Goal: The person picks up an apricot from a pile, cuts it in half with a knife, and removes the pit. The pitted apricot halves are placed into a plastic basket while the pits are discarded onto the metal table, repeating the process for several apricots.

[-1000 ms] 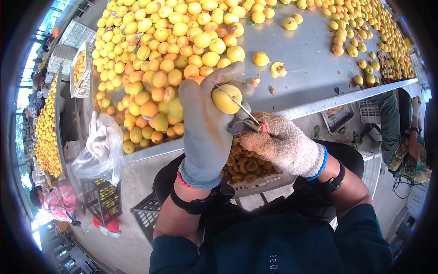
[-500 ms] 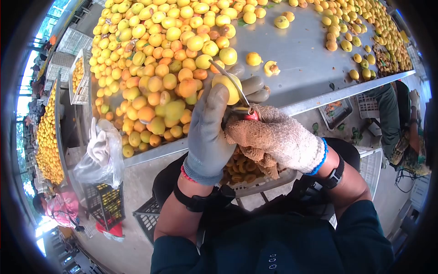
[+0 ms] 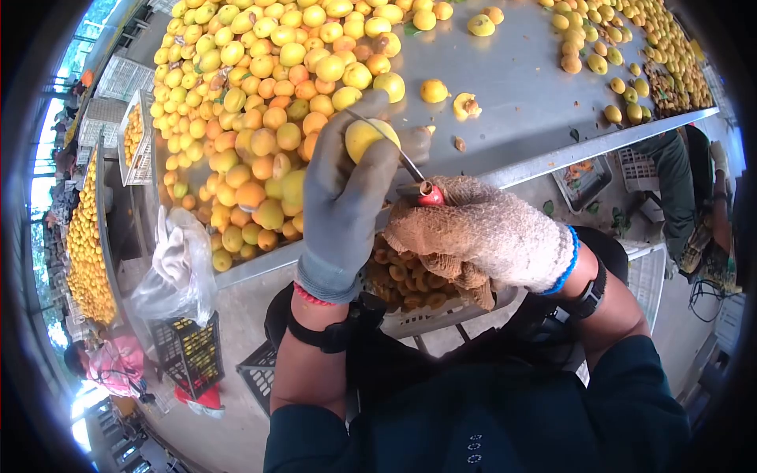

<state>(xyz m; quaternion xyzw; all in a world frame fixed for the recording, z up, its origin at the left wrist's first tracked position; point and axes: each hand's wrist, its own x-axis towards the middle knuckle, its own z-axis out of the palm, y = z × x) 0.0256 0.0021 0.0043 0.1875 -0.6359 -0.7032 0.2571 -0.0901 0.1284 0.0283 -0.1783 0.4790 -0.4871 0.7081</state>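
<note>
My left hand (image 3: pixel 347 185), in a grey coated glove, is closed around a yellow apricot (image 3: pixel 369 139) with thumb and fingers. Gripped in my right hand (image 3: pixel 473 229), which wears a stained knitted glove with a blue cuff, is a knife (image 3: pixel 430 194) with a red handle. The thin blade crosses the face of the apricot, its tip at the far upper side of the fruit. Below both hands, a crate of cut apricot pieces (image 3: pixel 414 288) is partly hidden by the gloves.
A metal table (image 3: pixel 512 102) carries a large heap of apricots (image 3: pixel 260 102). A cut apricot (image 3: pixel 466 106) lies near its middle. A plastic bag (image 3: pixel 177 272) hangs at the left edge, above a dark crate (image 3: pixel 189 355). A person in pink (image 3: pixel 114 364) is at the lower left.
My left hand and the apricot have shifted left, and its fingers have come around the fruit. My right hand, with the knife, stays near the same place; the blade still crosses the apricot.
</note>
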